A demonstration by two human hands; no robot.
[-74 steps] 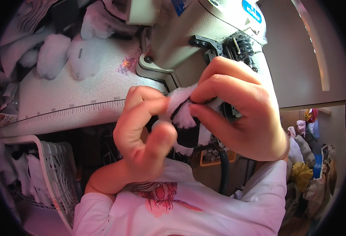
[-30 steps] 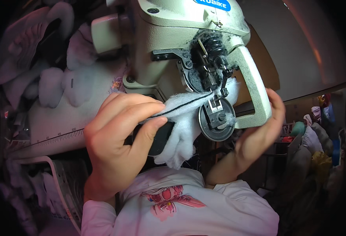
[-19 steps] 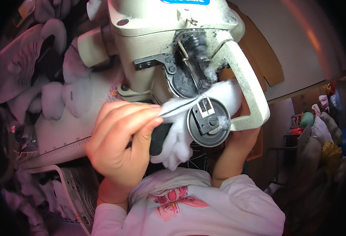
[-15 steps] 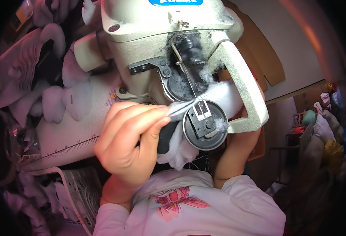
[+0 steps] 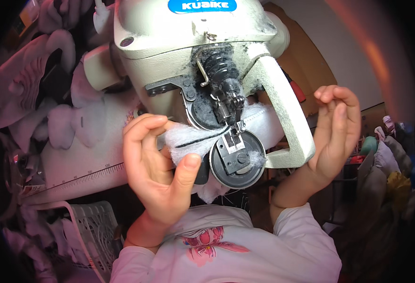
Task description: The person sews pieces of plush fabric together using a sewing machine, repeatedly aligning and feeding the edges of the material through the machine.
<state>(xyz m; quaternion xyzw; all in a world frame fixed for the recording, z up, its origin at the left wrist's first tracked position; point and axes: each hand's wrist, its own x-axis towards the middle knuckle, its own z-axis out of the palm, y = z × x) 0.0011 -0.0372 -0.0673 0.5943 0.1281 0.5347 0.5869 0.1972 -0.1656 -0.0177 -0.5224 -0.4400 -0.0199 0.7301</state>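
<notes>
A cream industrial sewing machine (image 5: 155, 47), lint around its needle mechanism, has a toothed black disc (image 5: 236, 172) at the front. A fluffy white fabric piece (image 5: 188, 135) with a dark line along it runs into the machine between its discs; a black part hangs below it. My left hand (image 5: 153, 174) is open at the piece’s left side, thumb and fingers apart; whether it touches the fluff is unclear. My right hand (image 5: 336, 132), empty, stands open with loosely curled fingers, right of the machine’s cream frame arm (image 5: 290, 113).
Piles of white padded pieces (image 5: 59, 122) and a measuring scale (image 5: 89, 172) lie on the worktable (image 5: 66, 151) at left. A white plastic basket (image 5: 94, 212) of pieces is below. Brown cardboard (image 5: 311, 52) is behind the machine; coloured bags (image 5: 396, 188) are piled at right.
The piece, earlier held in both hands, now sits in the machine. Since half a second ago my left hand has opened from its pinch and my right has emerged to the right of the frame arm.
</notes>
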